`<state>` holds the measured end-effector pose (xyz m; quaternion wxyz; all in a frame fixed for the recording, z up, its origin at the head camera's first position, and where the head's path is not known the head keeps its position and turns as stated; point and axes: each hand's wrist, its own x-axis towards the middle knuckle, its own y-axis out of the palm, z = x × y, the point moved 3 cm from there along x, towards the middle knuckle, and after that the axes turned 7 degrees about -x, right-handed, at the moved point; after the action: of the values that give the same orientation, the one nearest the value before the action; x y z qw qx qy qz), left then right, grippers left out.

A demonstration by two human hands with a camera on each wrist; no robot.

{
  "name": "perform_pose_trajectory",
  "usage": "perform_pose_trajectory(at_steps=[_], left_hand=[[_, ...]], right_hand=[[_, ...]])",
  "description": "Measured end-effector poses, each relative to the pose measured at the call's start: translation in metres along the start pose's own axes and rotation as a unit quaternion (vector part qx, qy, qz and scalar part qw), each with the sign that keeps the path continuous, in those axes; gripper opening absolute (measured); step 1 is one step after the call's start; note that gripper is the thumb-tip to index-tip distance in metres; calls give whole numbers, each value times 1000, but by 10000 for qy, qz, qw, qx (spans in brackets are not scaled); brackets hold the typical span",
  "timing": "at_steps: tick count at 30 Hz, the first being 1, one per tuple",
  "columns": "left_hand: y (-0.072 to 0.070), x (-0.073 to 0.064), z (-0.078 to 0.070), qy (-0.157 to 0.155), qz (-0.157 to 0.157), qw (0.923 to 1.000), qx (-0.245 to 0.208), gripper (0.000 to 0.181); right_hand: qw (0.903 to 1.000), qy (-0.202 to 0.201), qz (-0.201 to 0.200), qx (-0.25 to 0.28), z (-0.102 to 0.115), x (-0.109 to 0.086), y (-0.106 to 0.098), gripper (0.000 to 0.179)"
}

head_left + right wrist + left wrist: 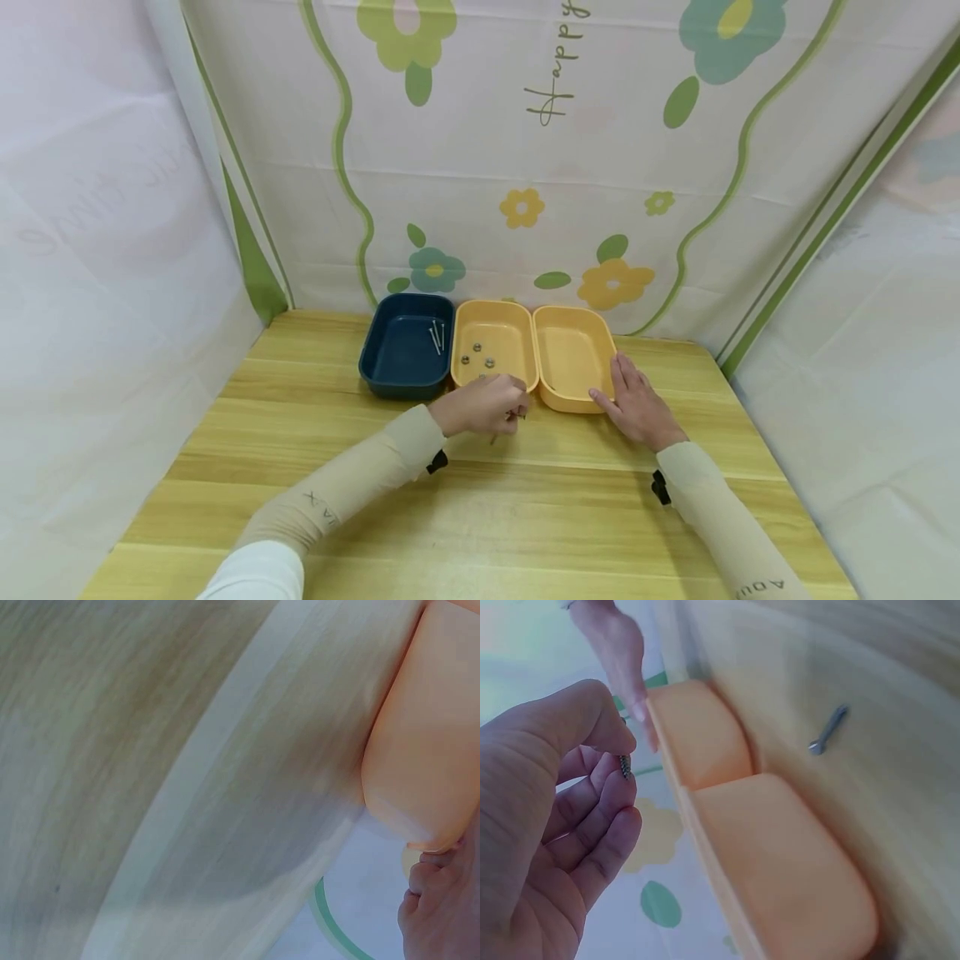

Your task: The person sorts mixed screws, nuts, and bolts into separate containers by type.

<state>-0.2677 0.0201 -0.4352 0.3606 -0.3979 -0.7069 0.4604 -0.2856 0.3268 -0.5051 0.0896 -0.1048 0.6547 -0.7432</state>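
Note:
Above the table, just in front of the middle yellow tray [495, 307], my left hand [487, 406] pinches a small threaded screw [625, 766] between thumb and forefinger. Most of that screw is hidden by the fingertips. Another screw [828, 731] lies loose on the wooden table near this hand. My right hand [639, 407] rests against the near right corner of the right yellow tray [573, 404], its fingers extended along the outer side and its thumb at the front rim.
Several metal nuts [489, 362] lie inside the middle tray. To its left stands a dark blue tray [405, 390] with a few long silver screws [436, 340]. The three trays stand side by side before a flowered cloth [465, 167] at the table's back edge.

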Motion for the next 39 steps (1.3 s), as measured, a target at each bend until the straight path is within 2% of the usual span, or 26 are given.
perform_pose_trajectory(at_steps=[7, 14, 17, 23, 30, 33, 36, 39], left_hand=[[-15, 19, -2, -43, -280, 9996, 91, 16], [-24, 41, -1, -70, -493, 9984, 252, 9], [-27, 50, -1, -11, -571, 9977, 371, 7], [-28, 67, 3, -35, -591, 9979, 268, 10], [-29, 85, 8, -61, -748, 9968, 272, 11], [-27, 91, 10, -232, -793, 9958, 389, 10], [-22, 91, 13, -557, -839, 9932, 580, 25], [-17, 84, 14, -827, -845, 9908, 661, 40]], right_hand=[[10000, -14, 6, 4, -1, -1, -2, 96], [9999, -63, -160, -8, 1, -1, -1, 94], [9999, -68, -157, -11, 2, -1, -2, 94], [10000, -16, -51, -42, 1, -1, -3, 95], [9999, -22, -108, -64, 2, 0, -4, 94], [9999, -2, -106, -84, 2, 0, -4, 93], [10000, 17, -68, -63, 3, -1, -3, 93], [10000, 25, -54, -21, 3, -2, -2, 93]])
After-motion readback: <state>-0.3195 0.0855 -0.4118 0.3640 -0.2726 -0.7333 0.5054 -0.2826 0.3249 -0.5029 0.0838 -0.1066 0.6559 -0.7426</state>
